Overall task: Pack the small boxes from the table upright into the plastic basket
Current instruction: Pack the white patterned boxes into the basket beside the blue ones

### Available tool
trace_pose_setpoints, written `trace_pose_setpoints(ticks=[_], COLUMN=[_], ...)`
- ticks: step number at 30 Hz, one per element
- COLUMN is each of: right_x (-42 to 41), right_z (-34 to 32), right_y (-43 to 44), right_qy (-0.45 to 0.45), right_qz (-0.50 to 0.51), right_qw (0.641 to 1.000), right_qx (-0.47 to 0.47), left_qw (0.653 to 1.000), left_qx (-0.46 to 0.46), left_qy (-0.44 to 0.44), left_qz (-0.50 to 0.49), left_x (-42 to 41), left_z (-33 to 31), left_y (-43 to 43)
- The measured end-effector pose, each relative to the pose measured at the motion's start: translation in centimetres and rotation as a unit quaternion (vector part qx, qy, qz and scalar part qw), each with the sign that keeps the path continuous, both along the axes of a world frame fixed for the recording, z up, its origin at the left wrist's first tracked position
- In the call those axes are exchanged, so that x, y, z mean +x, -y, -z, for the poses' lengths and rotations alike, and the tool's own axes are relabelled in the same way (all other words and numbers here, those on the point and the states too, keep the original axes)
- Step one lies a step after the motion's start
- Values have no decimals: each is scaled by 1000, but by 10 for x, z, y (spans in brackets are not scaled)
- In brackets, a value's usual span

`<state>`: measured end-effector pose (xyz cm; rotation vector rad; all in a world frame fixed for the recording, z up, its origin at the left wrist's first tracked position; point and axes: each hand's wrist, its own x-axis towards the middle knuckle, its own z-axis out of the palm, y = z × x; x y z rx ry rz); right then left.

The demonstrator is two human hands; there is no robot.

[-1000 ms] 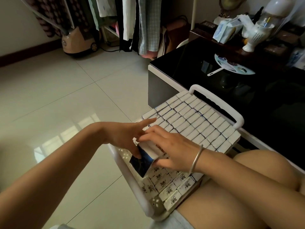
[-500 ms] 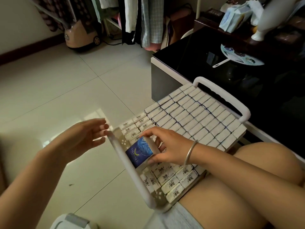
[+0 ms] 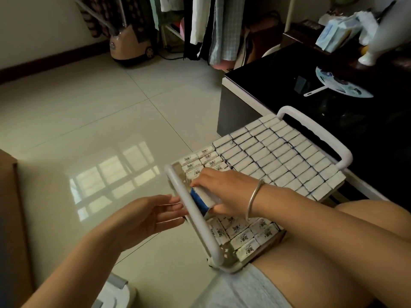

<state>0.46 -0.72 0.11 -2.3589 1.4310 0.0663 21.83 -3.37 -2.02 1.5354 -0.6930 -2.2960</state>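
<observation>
Right hand (image 3: 222, 192): fingers curled round a blue-faced box (image 3: 201, 200), just inside the plastic basket (image 3: 200, 227) rail. Left hand (image 3: 151, 216): fingers relaxed, empty, fingertips just outside that rail.

White plastic basket (image 3: 195, 221) nearly full of small white boxes (image 3: 278, 156), one blue-faced box (image 3: 201, 200) tilted at its near rim

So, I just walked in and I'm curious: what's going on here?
A person sits with a white plastic basket on their lap, almost full of small white boxes. Their right hand grips a blue-and-white box at the gap beside the basket's left rim. Their left hand is open just outside that rim.
</observation>
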Motion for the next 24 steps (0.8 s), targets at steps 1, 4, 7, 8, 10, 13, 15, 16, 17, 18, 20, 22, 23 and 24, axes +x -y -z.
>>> trace_pose_setpoints(ticks=[1,4,7,8,10,13,15,16,17,18,20,22,23,24], right_x=[3,6,11,11,12,12,15,17,19,19,15,5,0,-4], right_z=[-1,-2,0,2,5,11,17,21,25,28,31,29,28,29], right_y=[1,2,3,4,6,5,1,-1,-3,-4,-2,2,4,6], right_qy=[-15,-46,-71,-75,-73,-72,-73,-70,-62,-51,-2,59,85,111], right_qz=[-5,-11,-24,-22,-14,-3,-5,-7,-7,-3,19,35,43,57], right_qw=[1000,999,997,997,997,997,997,997,998,999,999,992,987,982], right_qx=[-2,-7,-15,-13,-9,-9,-15,-16,-11,-1,48,107,126,139], left_qw=[1000,1000,1000,999,999,999,998,997,996,995,994,993,993,992], left_qx=[3,16,10,11,13,1,-27,-45,-62,-74,-81,-80,-80,-82], left_qy=[-5,-26,-27,-30,-36,-34,-6,14,30,41,50,57,60,61], left_qz=[5,7,10,11,14,31,54,61,62,57,51,63,70,73], left_x=[0,-3,-5,-5,-3,-1,-1,-2,-3,-4,-4,-3,-3,-3], left_z=[-1,-2,1,1,2,-1,-3,-4,-4,-4,-2,0,1,2], left_y=[0,-2,-4,-4,-3,-1,1,2,3,4,5,3,3,2])
